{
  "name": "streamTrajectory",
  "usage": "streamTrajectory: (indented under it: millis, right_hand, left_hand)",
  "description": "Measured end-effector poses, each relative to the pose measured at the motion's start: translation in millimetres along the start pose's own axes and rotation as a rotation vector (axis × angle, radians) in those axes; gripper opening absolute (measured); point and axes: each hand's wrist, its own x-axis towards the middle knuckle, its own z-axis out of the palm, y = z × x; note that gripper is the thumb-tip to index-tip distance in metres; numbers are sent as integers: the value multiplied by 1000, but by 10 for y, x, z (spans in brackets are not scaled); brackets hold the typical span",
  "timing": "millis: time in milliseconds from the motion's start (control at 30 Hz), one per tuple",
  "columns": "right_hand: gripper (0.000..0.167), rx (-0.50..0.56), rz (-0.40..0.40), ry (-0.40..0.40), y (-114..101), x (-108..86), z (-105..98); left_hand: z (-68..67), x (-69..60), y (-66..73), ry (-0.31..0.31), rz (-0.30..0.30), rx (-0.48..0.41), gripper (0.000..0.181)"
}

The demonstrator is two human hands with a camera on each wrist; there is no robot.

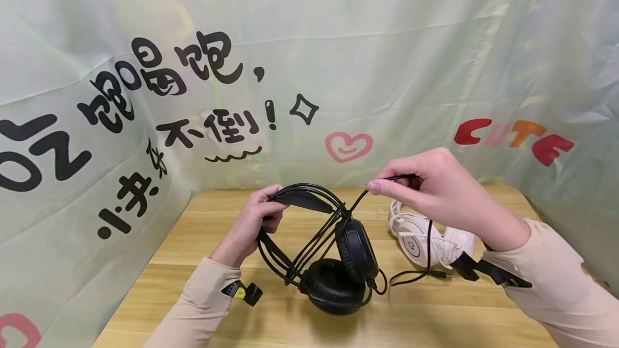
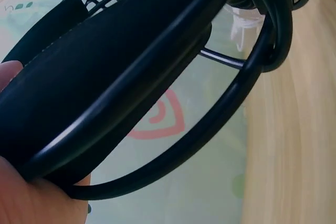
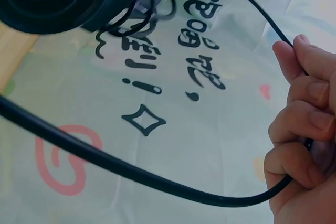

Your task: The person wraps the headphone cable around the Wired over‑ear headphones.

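Note:
Black over-ear headphones [image 1: 358, 251] are held up over the table by my left hand [image 1: 251, 222], whose fingers and thumb grip the padded headband [image 2: 105, 72]. Loops of their black cable [image 1: 316, 240] run across the gap between the headband and the ear cups. To the right and a little higher, my right hand [image 1: 435, 187] pinches the cable between thumb and index finger. In the right wrist view the other fingers curl round the cable [image 3: 157, 182] too. From that hand the cable hangs down, and its plug end [image 1: 437, 274] lies on the table.
White headphones [image 1: 420, 243] with a white cable lie on the wooden table [image 1: 232, 321], behind and below my right hand. A printed cloth [image 1: 300, 69] stands round the table's back and sides.

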Motion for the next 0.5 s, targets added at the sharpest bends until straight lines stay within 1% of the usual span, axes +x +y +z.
streamTrajectory:
  millis: [133, 367, 500]
  right_hand:
    - [26, -16, 39, 10, 80, 10, -6]
    - [21, -28, 115, -15, 194, 36, 18]
    - [19, -19, 157, -23, 267, 46, 46]
  left_hand:
    - [20, 1, 24, -24, 12, 12, 10]
    - [59, -13, 45, -88, -1, -3, 8]
    - [73, -17, 47, -110, 8, -12, 10]
